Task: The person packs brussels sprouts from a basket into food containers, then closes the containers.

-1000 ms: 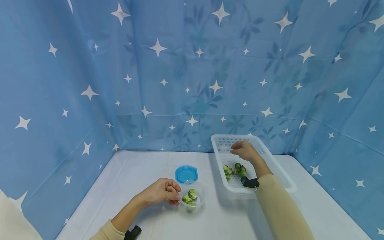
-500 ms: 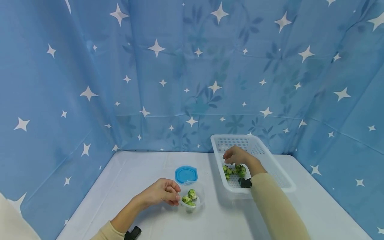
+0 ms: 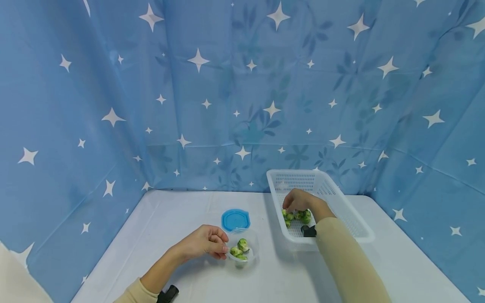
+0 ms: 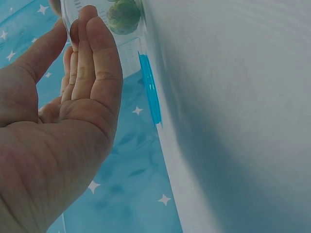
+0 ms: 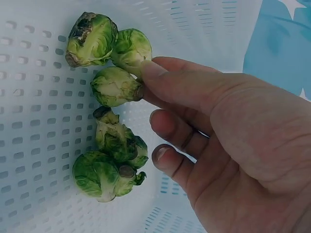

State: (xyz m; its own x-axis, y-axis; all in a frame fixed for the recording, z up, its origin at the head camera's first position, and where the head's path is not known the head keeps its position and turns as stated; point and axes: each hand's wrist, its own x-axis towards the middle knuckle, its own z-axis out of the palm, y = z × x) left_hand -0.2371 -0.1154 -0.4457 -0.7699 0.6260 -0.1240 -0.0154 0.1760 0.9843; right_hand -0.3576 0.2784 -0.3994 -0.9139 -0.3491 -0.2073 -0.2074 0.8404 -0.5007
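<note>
My left hand (image 3: 209,243) holds the rim of a small clear plastic container (image 3: 254,249), thumb on one side and fingers on the other. Cut green Brussels sprouts (image 3: 242,244) lie inside it. Over in the white basket (image 3: 358,225), my right hand (image 3: 301,200) reaches down to more sprouts. Seen from the right wrist, thumb and forefinger pinch the edge of one Brussels sprout (image 5: 130,48), while the other fingers curl loosely below. Beside it are a browned sprout (image 5: 92,40), a paler sprout (image 5: 114,87) and a darker cluster (image 5: 109,174).
A blue lid (image 3: 235,220) lies on the white table (image 3: 182,210) just behind the container. The basket's perforated walls rise around my right hand. A blue star-patterned curtain (image 3: 212,126) encloses the back and sides.
My right hand has moved left and down inside the basket, coming onto the sprouts. The left hand and the container have stayed where they were.
</note>
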